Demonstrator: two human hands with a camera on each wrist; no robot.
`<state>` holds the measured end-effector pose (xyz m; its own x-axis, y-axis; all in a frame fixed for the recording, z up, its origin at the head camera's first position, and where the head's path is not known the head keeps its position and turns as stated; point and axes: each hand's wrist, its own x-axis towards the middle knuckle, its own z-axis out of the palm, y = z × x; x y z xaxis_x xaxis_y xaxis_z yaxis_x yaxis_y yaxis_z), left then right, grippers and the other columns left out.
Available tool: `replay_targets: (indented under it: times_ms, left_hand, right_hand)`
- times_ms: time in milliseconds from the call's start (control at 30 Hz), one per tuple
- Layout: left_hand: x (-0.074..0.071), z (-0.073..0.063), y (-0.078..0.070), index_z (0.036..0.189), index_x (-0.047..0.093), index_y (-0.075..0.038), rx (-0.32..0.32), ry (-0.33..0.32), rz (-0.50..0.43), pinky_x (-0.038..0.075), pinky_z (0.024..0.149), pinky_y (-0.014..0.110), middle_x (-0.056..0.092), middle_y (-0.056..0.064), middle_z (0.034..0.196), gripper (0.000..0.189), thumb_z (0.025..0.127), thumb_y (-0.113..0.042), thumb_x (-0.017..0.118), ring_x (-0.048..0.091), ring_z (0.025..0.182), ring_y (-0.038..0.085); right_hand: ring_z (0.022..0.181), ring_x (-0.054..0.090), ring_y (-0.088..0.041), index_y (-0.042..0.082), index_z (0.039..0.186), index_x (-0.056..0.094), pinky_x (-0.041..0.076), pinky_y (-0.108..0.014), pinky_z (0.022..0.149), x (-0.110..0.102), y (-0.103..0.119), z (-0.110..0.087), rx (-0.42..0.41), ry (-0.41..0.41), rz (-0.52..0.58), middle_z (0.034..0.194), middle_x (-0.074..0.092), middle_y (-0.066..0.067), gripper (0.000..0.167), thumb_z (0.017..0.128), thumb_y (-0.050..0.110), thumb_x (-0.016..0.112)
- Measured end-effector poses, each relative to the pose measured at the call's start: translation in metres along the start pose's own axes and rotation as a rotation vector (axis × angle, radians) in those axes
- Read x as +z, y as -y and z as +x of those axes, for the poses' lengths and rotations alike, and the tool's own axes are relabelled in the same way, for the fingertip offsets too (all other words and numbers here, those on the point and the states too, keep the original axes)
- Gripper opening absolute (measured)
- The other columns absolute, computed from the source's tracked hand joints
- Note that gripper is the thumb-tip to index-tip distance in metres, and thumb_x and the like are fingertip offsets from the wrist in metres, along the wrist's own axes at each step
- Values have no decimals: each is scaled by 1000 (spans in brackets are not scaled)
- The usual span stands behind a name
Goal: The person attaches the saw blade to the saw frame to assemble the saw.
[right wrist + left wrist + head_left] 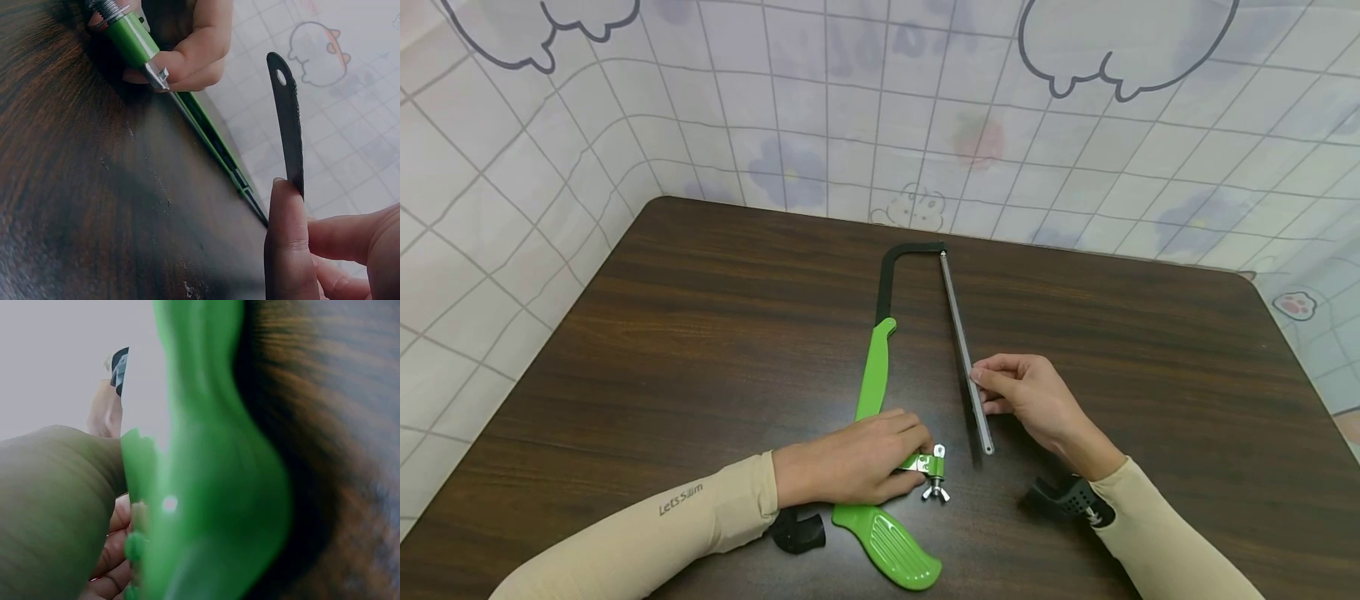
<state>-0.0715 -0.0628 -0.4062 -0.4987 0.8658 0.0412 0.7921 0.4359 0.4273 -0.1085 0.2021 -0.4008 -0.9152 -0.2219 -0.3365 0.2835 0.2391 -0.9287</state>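
Observation:
A hacksaw frame [874,375] with a green handle and black bow lies on the dark table. My left hand [857,458] grips it near the handle, fingers curled over the green body beside the silver wing nut [936,490] and blade pin holder. In the left wrist view the green handle [219,469] fills the middle. My right hand [1033,400] pinches the grey saw blade [958,325] between thumb and fingers. The blade's far end meets the tip of the black bow. Its near end, with a hole, stands apart from the holder; the right wrist view shows this blade end [287,112] upright.
The brown wood-grain table [700,333] reaches back to a white grid-patterned cloth [820,108] with cartoon prints. Black wrist straps [1067,497] sit at both wrists, beside cream sleeves [1172,533].

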Motion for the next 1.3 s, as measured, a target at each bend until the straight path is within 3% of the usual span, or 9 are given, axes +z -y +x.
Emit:
replay_targets:
  times_ms: [1300]
  left_hand:
    - [0,1,1,121,66,-8,1,3,-1,52,94,25,69,1,114,27,102,-26,64,62,106,13]
  right_hand:
    - [79,68,-8,-15,125,58,62,-25,73,5,-2,3,14,45,22,91,71,3,37,101,11,64]
